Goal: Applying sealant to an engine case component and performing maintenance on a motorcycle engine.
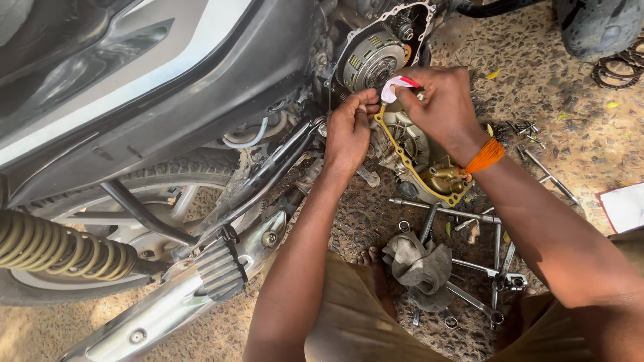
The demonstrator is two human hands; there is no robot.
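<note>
My left hand (347, 131) grips the upper edge of an engine side cover (429, 167) that carries a yellow gasket along its rim. My right hand (439, 100), with an orange thread at the wrist, pinches a small white and red tube (397, 86) against that gasket edge. Both hands meet just below the exposed clutch (371, 62) in the open crankcase of the motorcycle. The cover's inside faces up, showing brassy metal parts.
Several spanners and sockets (483, 268) and a grey rag (421, 265) lie on the gravel ground by my bare foot. The footrest (218, 268), exhaust pipe (168, 308), rear tyre and spring (60, 248) fill the left. Rings (620, 67) lie at upper right.
</note>
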